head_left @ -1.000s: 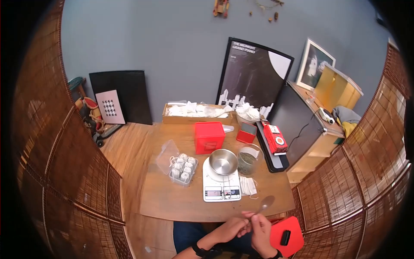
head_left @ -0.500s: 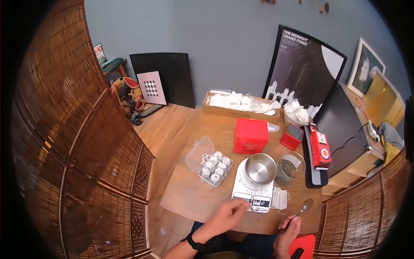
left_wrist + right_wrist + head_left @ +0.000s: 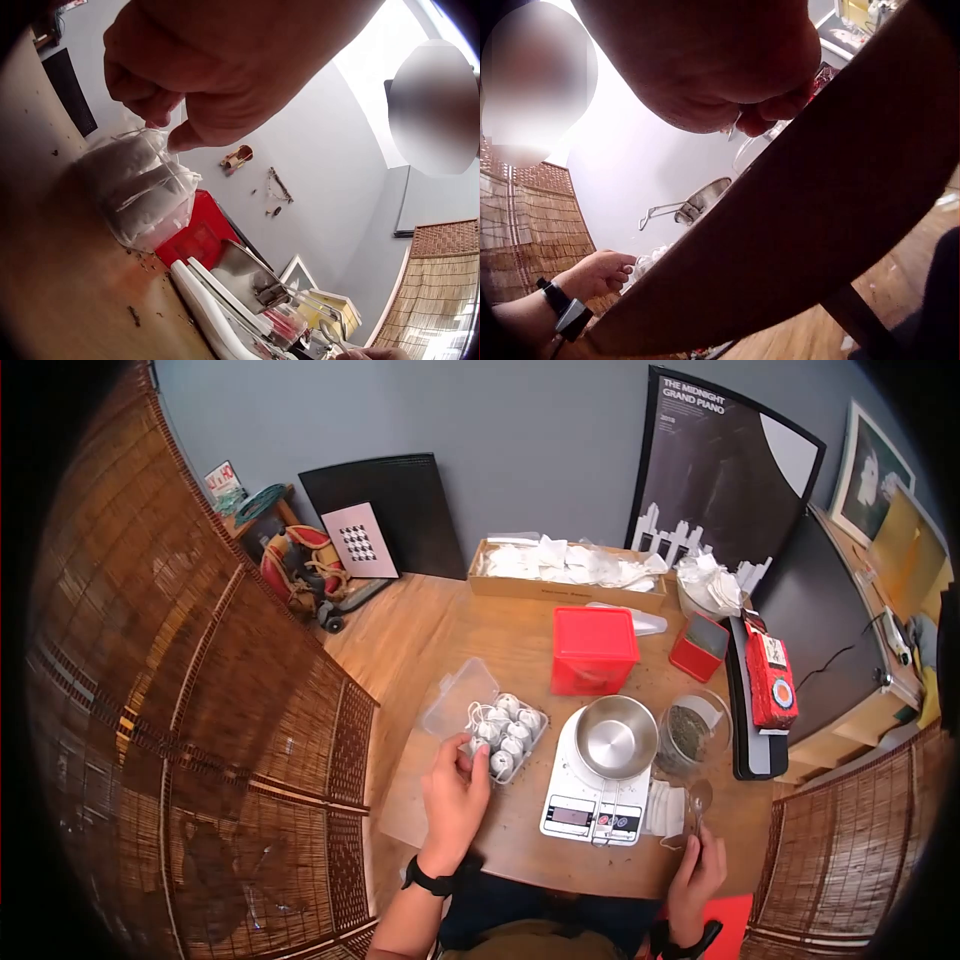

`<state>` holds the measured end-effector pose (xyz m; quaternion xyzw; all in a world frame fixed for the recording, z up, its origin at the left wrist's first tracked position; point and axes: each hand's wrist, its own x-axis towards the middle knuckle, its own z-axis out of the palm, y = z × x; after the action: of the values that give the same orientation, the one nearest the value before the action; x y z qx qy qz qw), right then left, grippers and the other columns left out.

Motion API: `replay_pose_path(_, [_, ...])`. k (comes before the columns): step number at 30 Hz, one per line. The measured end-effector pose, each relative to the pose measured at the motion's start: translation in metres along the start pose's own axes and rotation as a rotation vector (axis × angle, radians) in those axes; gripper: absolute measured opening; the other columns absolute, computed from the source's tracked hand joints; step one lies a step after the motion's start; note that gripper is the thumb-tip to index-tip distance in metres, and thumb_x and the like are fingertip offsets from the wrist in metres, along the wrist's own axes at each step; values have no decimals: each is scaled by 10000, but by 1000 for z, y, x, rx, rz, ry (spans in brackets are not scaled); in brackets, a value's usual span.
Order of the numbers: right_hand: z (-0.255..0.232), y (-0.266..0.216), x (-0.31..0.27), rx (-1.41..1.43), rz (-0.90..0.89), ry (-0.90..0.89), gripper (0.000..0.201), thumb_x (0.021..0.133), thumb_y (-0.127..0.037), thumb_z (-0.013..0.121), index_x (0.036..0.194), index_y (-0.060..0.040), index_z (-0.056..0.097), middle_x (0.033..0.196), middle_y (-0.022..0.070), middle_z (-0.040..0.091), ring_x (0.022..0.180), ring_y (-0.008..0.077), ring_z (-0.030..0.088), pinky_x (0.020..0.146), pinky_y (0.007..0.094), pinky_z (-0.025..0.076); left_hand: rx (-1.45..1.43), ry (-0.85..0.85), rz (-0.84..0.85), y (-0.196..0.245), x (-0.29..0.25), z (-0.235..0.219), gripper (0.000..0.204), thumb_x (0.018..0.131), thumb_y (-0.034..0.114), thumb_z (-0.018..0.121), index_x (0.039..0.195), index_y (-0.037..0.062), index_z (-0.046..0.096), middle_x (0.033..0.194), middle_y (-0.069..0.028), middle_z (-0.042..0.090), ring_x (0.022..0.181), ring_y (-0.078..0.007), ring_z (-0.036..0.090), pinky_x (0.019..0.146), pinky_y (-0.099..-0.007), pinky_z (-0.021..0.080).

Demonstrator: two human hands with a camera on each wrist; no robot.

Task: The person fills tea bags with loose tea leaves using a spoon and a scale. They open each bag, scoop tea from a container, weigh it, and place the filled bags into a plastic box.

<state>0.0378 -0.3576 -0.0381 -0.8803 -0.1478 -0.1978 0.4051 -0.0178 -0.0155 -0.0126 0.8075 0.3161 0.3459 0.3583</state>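
Observation:
My left hand reaches to the near left corner of a clear plastic box with its lid folded back. Several small white drawstring pouches fill the box. Thumb and fingertips are right at the nearest pouch; I cannot tell if they pinch it. Low over the front right of the table, my right hand grips a metal spoon by its handle, bowl pointing away. Beside the spoon lies a flat white drawstring bag. A steel pot with a wire handle stands on a white kitchen scale.
Right of the pot is a clear container of dried leaves. Behind stand a red tin, a smaller red box and a red packet. A cardboard box of white bags lines the back. Woven screens flank the table.
The hands, together at the front edge a second ago, have parted. My left hand has moved left to the pouch box, while the right keeps the spoon. The head view has turned left.

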Motion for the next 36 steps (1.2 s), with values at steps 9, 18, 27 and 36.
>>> replay_pose_path(9, [-2, 10, 8, -308, -81, -196, 233, 975, -36, 707, 1198, 15, 747, 915, 166, 585, 890, 366, 558, 788, 467, 475, -102, 31, 2, -6, 1, 3, 85, 997, 60, 745, 1003, -24, 737, 759, -79, 591, 644, -160, 531, 573, -330, 423])
replay_pose_path(18, [-7, 2, 8, -261, -30, -118, 225, 998, -44, 697, 1204, 24, 757, 957, 146, 611, 946, 343, 585, 841, 430, 494, -242, 12, 202, 45, -24, -9, 61, 1034, 39, 717, 1031, -11, 682, 1039, -50, 621, 784, -67, 537, 637, -212, 424])
replay_pose_path(27, [-17, -75, 8, 483, -11, -225, 239, 948, 56, 764, 1184, 14, 767, 1086, 150, 716, 928, 261, 712, 773, 319, 583, -671, -820, 59, 92, -78, 3, 108, 985, -72, 742, 1079, -46, 695, 1204, -156, 689, 861, -124, 722, 663, -243, 611])
replay_pose_path(36, [-25, -61, 11, 439, -151, -195, 202, 939, 41, 782, 1136, 25, 743, 1132, 171, 740, 976, 269, 763, 774, 328, 624, -719, -919, -6, 109, -91, 15, 122, 986, -94, 722, 1103, -79, 687, 1175, -144, 651, 888, -164, 744, 716, -280, 678])
